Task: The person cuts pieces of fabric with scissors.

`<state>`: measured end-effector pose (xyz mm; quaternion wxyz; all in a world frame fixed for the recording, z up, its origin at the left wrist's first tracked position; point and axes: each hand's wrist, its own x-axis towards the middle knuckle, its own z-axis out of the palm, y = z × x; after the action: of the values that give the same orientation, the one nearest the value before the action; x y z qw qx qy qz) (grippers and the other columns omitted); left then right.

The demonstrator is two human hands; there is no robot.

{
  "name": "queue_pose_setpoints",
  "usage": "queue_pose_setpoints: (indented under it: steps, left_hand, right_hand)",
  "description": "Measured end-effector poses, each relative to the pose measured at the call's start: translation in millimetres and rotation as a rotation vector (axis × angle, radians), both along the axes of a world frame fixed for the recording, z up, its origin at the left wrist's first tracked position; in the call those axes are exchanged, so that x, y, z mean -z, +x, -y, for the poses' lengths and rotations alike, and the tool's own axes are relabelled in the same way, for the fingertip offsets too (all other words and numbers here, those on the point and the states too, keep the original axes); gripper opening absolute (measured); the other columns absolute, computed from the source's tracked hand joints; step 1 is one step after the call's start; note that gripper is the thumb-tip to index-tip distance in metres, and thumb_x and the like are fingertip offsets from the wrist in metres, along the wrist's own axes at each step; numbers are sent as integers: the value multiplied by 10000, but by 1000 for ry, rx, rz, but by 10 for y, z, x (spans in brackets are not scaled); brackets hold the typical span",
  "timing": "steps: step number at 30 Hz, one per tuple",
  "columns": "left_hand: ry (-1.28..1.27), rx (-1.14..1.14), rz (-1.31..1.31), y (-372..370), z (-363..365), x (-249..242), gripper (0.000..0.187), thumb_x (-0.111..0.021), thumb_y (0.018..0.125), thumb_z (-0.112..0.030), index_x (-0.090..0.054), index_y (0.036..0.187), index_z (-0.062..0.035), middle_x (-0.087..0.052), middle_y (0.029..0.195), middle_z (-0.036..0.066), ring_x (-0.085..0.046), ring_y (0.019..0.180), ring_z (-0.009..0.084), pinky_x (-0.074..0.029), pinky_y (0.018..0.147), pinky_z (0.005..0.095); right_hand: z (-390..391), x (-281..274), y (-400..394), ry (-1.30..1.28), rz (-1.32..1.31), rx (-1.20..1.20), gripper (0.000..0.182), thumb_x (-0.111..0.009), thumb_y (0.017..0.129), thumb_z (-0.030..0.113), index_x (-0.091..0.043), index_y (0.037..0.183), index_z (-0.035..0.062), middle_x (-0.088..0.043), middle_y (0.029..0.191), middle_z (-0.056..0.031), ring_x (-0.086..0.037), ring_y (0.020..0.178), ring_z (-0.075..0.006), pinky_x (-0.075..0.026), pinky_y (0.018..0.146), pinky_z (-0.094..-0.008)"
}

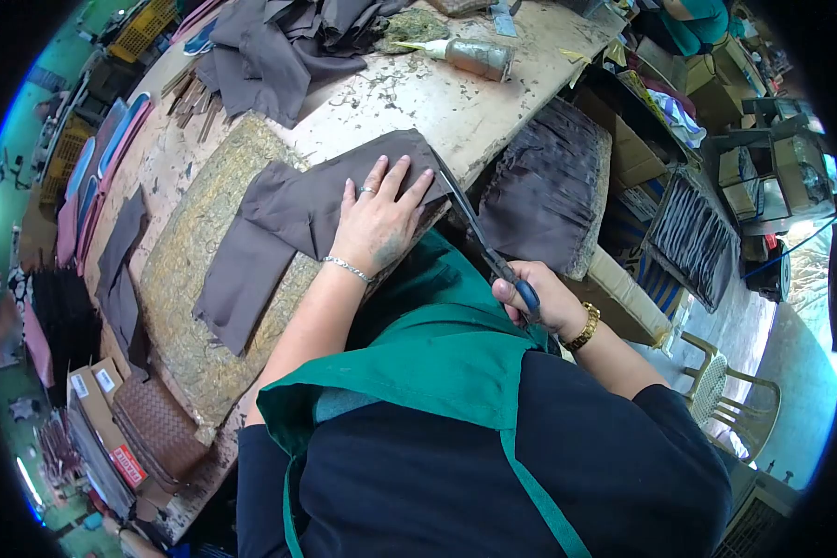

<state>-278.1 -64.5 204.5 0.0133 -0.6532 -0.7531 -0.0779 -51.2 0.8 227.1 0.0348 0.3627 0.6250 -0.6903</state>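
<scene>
My left hand (378, 223) lies flat with fingers spread on a dark brown piece of fabric (298, 209) at the table's edge. A ring and a silver bracelet show on that hand. My right hand (539, 299), with a gold watch at the wrist, grips blue-handled scissors (479, 231). The long blades run along the fabric's right edge, beside my left fingers. The fabric rests partly on a worn, glue-crusted board (191, 307). I wear a green apron over a dark top.
A pile of dark fabric (288, 46) and a glue bottle (470, 56) lie at the far end of the stained table (418, 98). Stacked dark pieces (544, 186) sit beside the table. Woven panels (158, 423), boxes and a chair (739, 395) surround me.
</scene>
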Motion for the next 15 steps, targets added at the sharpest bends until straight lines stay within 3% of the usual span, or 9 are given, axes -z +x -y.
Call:
queue_pose_setpoints:
  steps: [15]
  left_hand:
    - [11, 30, 33, -4, 28, -8, 489, -494, 810, -235, -348, 1274, -290, -303, 1330, 46, -276, 1238, 268, -293, 931, 552]
  right_hand:
    - [85, 19, -46, 67, 35, 49, 510, -625, 676, 560, -499, 644, 67, -470, 480, 13, -460, 417, -55, -381, 399, -196]
